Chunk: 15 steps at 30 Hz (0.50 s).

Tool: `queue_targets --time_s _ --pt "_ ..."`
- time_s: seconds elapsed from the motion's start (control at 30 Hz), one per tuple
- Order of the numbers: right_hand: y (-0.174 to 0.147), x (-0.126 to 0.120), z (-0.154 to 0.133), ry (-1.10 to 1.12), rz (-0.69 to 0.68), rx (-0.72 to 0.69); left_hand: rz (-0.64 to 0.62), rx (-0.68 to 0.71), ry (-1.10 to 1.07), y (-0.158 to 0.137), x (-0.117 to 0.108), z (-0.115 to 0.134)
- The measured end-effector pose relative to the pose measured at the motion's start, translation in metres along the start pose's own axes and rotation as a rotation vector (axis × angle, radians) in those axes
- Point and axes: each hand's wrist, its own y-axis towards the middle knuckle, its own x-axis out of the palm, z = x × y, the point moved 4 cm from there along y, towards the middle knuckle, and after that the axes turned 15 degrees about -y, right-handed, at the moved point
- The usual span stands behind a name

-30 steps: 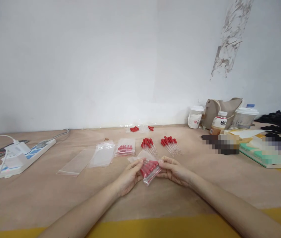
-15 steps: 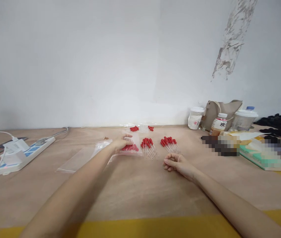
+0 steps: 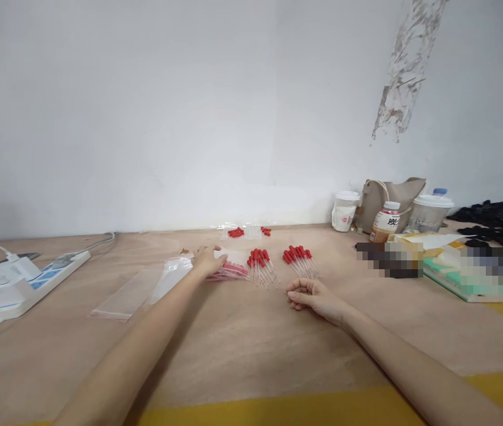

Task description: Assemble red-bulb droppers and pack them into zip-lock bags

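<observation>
My left hand [image 3: 208,261] rests on a clear plastic zip bag [image 3: 239,278] that has red-bulbed droppers in it, fingers and thumb apart. Part of the bag is hidden under the hand. Right of the bag lies a loose fan of droppers [image 3: 258,258] with red bulbs and thin clear stems. A second group of droppers [image 3: 297,255] is spread further right. Just in front of that group, my right hand [image 3: 307,299] is loosely closed, thumb against curled fingers, and I see nothing in it. Flat clear bags [image 3: 123,294] lie left of my left hand.
Small red bulbs [image 3: 236,232] lie on clear plastic by the wall. A power strip [image 3: 56,281] with cables is at the left. A paper cup [image 3: 344,212], a drink bottle [image 3: 385,222], a grey bag [image 3: 372,204] and a green-and-white box [image 3: 455,278] stand at the right.
My left hand has drawn slightly left across the dropper bag, and its fingers have bent a little. My right hand keeps its pose. The whole view has shifted slightly.
</observation>
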Motion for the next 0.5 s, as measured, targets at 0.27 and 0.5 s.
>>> queue_targets --time_s 0.27,0.5 --pt "0.003 0.006 0.005 -0.134 0.017 -0.031 0.018 0.053 0.390 -0.050 -0.035 -0.074" --pt "0.025 -0.001 -0.008 -0.526 0.108 0.006 -0.060 0.068 0.318 -0.050 -0.030 -0.086"
